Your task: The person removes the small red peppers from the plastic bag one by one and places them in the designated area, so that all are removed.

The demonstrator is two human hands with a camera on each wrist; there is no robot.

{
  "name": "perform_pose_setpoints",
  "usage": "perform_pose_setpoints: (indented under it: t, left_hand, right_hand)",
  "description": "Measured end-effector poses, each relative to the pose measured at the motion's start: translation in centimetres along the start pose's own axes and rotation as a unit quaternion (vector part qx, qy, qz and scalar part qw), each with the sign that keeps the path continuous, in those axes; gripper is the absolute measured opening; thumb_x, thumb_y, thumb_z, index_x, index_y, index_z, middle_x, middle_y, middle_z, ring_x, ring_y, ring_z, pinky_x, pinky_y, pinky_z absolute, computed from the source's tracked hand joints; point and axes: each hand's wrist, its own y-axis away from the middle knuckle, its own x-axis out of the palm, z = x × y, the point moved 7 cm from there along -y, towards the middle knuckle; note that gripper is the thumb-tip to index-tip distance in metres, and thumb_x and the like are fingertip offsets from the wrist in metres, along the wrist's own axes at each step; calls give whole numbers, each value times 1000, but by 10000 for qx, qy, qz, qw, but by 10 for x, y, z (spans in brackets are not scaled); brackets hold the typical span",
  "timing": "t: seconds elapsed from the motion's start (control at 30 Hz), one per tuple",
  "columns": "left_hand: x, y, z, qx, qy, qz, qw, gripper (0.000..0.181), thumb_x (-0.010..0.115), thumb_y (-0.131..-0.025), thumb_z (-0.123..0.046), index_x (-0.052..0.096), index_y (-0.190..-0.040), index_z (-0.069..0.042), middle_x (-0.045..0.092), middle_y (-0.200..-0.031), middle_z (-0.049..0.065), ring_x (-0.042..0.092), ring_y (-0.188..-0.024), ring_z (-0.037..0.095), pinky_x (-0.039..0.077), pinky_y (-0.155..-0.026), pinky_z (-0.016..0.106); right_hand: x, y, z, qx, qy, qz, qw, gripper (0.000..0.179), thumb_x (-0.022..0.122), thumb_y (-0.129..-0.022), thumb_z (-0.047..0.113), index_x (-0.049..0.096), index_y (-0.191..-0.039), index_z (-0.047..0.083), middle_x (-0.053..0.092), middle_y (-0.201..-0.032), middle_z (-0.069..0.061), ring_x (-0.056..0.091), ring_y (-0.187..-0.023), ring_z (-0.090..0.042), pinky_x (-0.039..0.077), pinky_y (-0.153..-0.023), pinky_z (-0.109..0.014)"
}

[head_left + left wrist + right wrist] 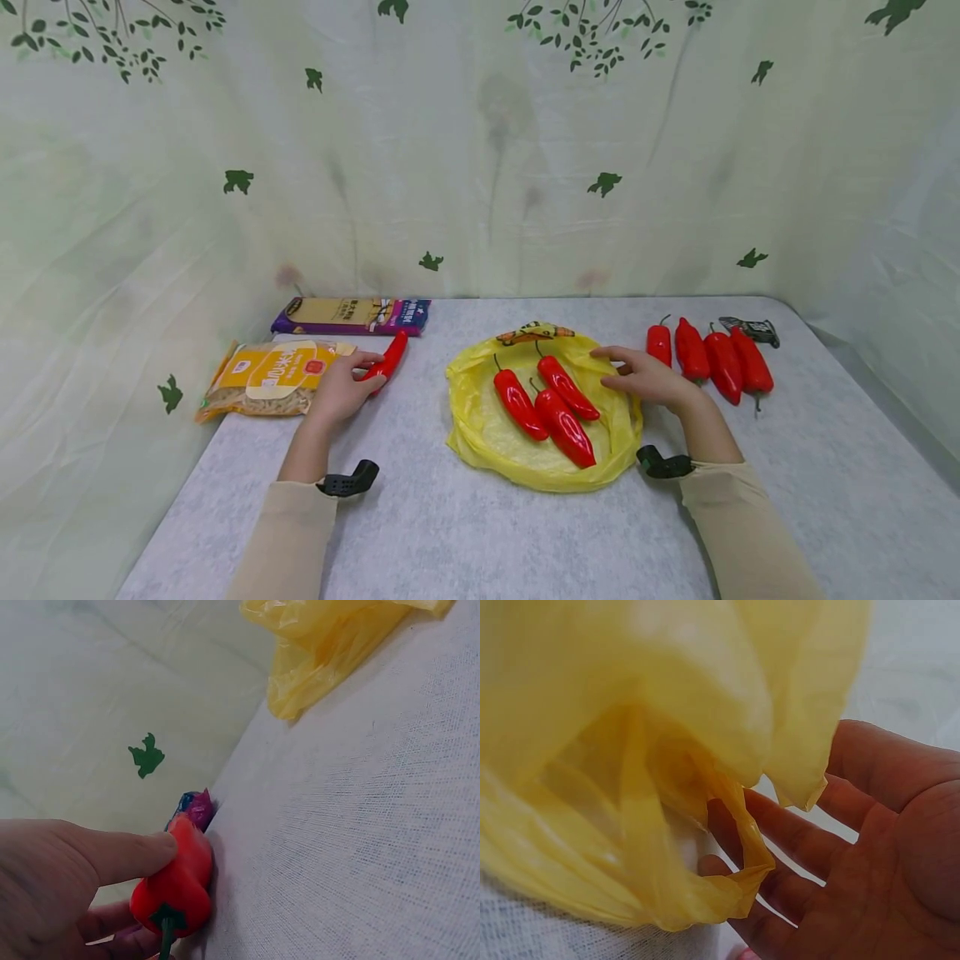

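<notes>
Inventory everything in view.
Plastic bag: 1, yellow, centre
Chili peppers: 8, red; three in bag, four back right, one left
Windowed food packet: 1, orange, left
Long packet: 1, purple-gold, back left
Small packet: 1, black, back right
Patterned item: 1, orange, bag's far rim
Tabletop: 1, pale grey, foreground
Curtain: 1, pale green, behind
Wrist cameras: 2, black, wrists
Sleeves: 2, beige, forearms
Left hand: 1, pinching leftmost pepper
Right hand: 1, at bag's right rim

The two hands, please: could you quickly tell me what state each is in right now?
Left hand: closed, holding a red pepper.
Right hand: open, at the edge of the yellow bag.
</notes>
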Motion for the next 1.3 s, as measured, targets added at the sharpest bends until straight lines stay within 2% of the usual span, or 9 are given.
perform_pose_setpoints:
  t: [0.3, 0.47, 0.73, 0.9, 1.07, 1.3]
  left_hand:
    - [-3, 1, 1, -196, 19, -92, 9998, 45, 64, -96, -28, 55, -138, -14, 51, -142, 19, 51, -121, 35, 58, -89, 38]
    - [-6, 2, 3, -320, -34, -191, 9993, 46, 65, -95, -26, 54, -138, -13, 52, -140, 19, 53, -118, 34, 59, -89, 38]
    - [-10, 3, 4, -307, -83, -248, 9992, 47, 65, -95, -28, 55, -138, -12, 53, -139, 20, 53, -118, 34, 58, -92, 40]
    - [-12, 4, 4, -435, 75, -283, 9986, 48, 61, -97, -33, 52, -140, -12, 51, -140, 20, 53, -118, 34, 57, -93, 41]
    - [-15, 7, 1, -656, 391, -448, 9961, 51, 56, -99, -41, 49, -142, -14, 50, -142, 17, 51, -121, 32, 54, -99, 43]
    - [-18, 10, -9, -604, 543, -590, 9950, 48, 55, -100, -38, 50, -141, -14, 49, -144, 15, 49, -125, 33, 52, -103, 46]
  right_hand:
    - [0, 2, 1, 0, -35, -28, 10000, 58, 66, -94, 31, 47, -148, 20, 43, -152, -20, 53, -126, -38, 58, -93, -42]
    - [1, 1, 0, 23, -32, -26, 10000, 59, 66, -93, 31, 48, -148, 20, 44, -152, -20, 53, -125, -37, 58, -92, -42]
    - [0, 0, 1, -9, 24, -38, 10000, 57, 65, -94, 30, 48, -147, 20, 45, -152, -20, 53, -126, -38, 58, -93, -43]
    - [0, 0, 1, -15, 24, -43, 10000, 57, 66, -94, 29, 48, -147, 20, 45, -152, -20, 53, -127, -39, 58, -93, -43]
    - [0, 0, 2, -19, 41, -43, 10000, 57, 65, -94, 29, 48, -147, 19, 44, -152, -20, 53, -127, -39, 58, -93, -43]
    - [0, 1, 2, -23, 45, -45, 10000, 57, 65, -94, 29, 48, -147, 19, 43, -152, -21, 52, -127, -39, 58, -93, -44]
